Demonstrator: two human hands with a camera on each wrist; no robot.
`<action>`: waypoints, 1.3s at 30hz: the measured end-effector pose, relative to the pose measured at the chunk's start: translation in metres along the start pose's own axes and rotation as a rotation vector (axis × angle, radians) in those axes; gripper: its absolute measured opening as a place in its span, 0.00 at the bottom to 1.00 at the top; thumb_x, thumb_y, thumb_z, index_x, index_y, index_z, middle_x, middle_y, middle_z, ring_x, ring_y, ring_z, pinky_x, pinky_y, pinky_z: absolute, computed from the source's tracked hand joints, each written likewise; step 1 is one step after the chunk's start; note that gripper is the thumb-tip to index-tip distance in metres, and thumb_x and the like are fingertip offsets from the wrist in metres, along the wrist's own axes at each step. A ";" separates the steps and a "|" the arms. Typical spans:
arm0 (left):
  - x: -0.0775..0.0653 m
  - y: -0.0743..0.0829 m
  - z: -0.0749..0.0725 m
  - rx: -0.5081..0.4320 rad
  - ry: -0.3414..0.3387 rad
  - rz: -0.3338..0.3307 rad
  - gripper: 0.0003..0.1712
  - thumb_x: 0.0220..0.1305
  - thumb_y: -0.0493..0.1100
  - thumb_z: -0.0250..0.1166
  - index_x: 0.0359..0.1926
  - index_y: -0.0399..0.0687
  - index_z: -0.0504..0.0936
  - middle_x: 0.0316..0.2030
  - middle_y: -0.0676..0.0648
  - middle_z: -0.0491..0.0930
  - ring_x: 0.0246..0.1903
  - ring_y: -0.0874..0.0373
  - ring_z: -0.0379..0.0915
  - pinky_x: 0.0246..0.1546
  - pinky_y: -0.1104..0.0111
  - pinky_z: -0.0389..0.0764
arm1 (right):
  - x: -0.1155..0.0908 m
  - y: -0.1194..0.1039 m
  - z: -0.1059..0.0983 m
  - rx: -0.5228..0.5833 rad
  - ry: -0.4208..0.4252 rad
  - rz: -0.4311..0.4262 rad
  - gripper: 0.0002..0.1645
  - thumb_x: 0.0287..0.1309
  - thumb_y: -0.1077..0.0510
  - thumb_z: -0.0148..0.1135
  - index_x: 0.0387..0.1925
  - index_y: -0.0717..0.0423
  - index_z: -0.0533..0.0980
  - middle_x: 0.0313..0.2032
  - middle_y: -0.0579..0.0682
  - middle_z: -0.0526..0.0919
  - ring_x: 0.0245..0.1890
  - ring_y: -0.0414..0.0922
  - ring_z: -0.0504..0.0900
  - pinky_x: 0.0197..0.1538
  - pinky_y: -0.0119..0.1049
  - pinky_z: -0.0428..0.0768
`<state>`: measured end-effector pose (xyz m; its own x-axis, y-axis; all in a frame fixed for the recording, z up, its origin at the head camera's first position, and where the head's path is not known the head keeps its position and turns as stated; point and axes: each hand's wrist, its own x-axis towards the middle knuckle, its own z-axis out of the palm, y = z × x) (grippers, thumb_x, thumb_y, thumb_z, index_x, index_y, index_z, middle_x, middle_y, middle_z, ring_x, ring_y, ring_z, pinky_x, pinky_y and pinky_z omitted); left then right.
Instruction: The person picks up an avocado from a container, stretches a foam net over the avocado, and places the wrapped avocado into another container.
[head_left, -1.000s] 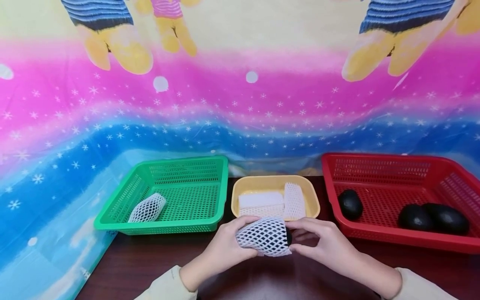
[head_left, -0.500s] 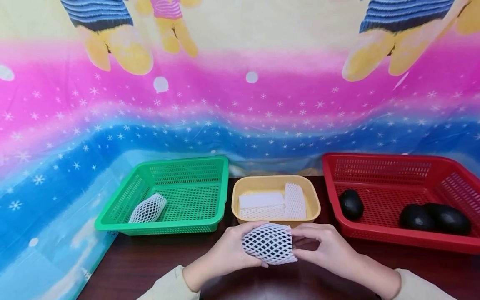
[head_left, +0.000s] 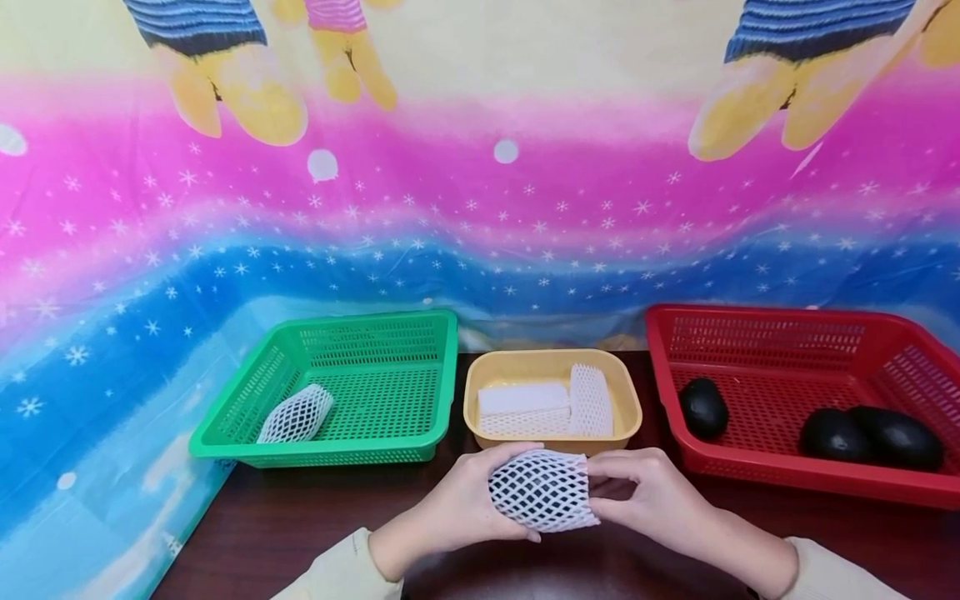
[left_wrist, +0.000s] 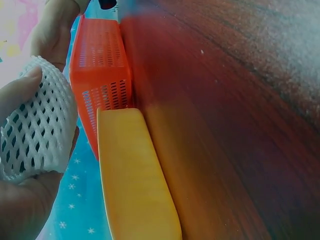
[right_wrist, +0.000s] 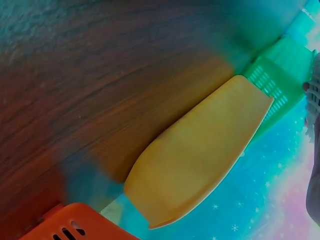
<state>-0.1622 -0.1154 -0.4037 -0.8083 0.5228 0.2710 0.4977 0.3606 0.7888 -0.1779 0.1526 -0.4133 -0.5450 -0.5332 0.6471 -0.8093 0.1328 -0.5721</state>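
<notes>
White foam net sleeve (head_left: 538, 492) held between two bare hands, a dark rounded object showing through its mesh. The left hand (head_left: 467, 502) grips the sleeve's left end, with thumb and fingers curled round it. The right hand (head_left: 651, 502) pinches the rim at the other end—its thumb lower and nearer the viewer, its fingers above, their tips partly hidden by the net. Just beyond the fingers of both hands sits a yellow tray (head_left: 525, 372), holding more white foam nets (head_left: 522, 400). Farther out, to the left of the left fingers, a green basket (head_left: 390, 392) contains one net-covered dark object (head_left: 297, 413). Beyond the right fingers and farther right, a red basket (head_left: 772, 400) contains three smooth black ovals (head_left: 703, 408): one near its left side, two touching toward the right. Beneath the hands is a dark reddish-brown table (head_left: 322, 521).
</notes>
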 end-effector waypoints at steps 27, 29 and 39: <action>0.005 0.007 -0.008 0.070 -0.037 -0.068 0.46 0.43 0.46 0.86 0.65 0.60 0.76 0.55 0.59 0.76 0.53 0.64 0.73 0.54 0.65 0.76 | 0.010 -0.003 -0.014 -0.184 -0.029 -0.003 0.23 0.37 0.71 0.82 0.41 0.58 0.88 0.40 0.48 0.90 0.42 0.41 0.87 0.49 0.20 0.78; 0.005 0.008 -0.009 0.066 -0.035 -0.077 0.45 0.43 0.47 0.86 0.65 0.59 0.76 0.54 0.59 0.77 0.52 0.63 0.73 0.54 0.66 0.76 | 0.011 -0.005 -0.018 -0.204 -0.024 0.001 0.24 0.38 0.70 0.82 0.42 0.55 0.88 0.40 0.46 0.89 0.42 0.41 0.87 0.49 0.20 0.77; 0.009 0.015 -0.016 0.065 -0.032 -0.076 0.47 0.44 0.49 0.86 0.67 0.57 0.75 0.55 0.59 0.77 0.52 0.64 0.74 0.54 0.66 0.77 | 0.015 -0.013 -0.036 -0.170 -0.051 -0.066 0.26 0.45 0.67 0.81 0.48 0.48 0.87 0.45 0.45 0.88 0.43 0.40 0.86 0.49 0.23 0.79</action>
<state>-0.1673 -0.1181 -0.3807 -0.8348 0.5157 0.1929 0.4552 0.4492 0.7688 -0.1839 0.1729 -0.3777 -0.4814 -0.5867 0.6512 -0.8705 0.2332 -0.4335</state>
